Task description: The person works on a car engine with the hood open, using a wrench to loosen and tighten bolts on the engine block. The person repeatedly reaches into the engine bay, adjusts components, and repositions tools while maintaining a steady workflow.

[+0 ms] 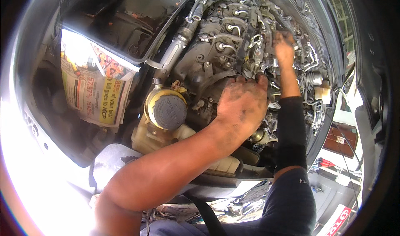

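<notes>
My left hand [243, 101], smudged with dark grease, lies over the middle of an open car engine [223, 50]. Its knuckles face up and its fingers bend down among metal fittings; the fingertips and whatever they grip are hidden. Farther away and to the right, my right hand [284, 46] is closed at the right side of the engine, below a black sleeve [290, 131]. I cannot make out what its curled fingers hold. Bent metal pipes [234, 28] rise from the engine top just left of the hands.
A brake-fluid-like reservoir with a round dark cap [170, 111] stands left of my left forearm. Beyond it are a silver pipe [174, 52], a black open box [125, 19] and a folded newspaper [98, 88]. Tools [246, 204] lie below the car's front edge.
</notes>
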`<state>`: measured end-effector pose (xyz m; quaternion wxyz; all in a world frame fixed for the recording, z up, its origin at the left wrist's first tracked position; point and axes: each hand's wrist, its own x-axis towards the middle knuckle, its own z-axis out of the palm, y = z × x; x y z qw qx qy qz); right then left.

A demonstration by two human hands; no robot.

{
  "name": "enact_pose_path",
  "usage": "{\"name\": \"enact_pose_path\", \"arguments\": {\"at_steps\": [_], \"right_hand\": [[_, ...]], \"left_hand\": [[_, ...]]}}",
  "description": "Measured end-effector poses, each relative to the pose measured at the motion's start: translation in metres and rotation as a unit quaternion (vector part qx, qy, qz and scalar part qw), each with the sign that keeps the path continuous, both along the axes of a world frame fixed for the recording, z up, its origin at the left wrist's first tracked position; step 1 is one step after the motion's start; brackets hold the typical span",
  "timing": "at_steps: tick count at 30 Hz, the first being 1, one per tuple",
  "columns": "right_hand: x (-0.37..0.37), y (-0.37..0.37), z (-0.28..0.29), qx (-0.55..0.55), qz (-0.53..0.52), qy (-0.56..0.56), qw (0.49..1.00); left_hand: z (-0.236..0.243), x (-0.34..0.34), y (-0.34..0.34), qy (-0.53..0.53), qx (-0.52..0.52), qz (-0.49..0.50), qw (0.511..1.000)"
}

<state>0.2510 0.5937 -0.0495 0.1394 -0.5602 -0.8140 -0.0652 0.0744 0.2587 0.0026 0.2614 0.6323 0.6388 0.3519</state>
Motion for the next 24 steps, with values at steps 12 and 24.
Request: {"name": "enact_pose_path", "arguments": {"at_steps": [12,24], "right_hand": [[-0.055,0.157,-0.003,-0.122,-0.087,0.116,0.982],[-0.002,0.018,0.003,0.001,0.021,0.328,0.944]], "left_hand": [[0.005,0.0,0.002,0.002,-0.008,0.016,1.0],[-0.015,0.013,-0.002,0.07,0.041,0.026,0.996]]}}
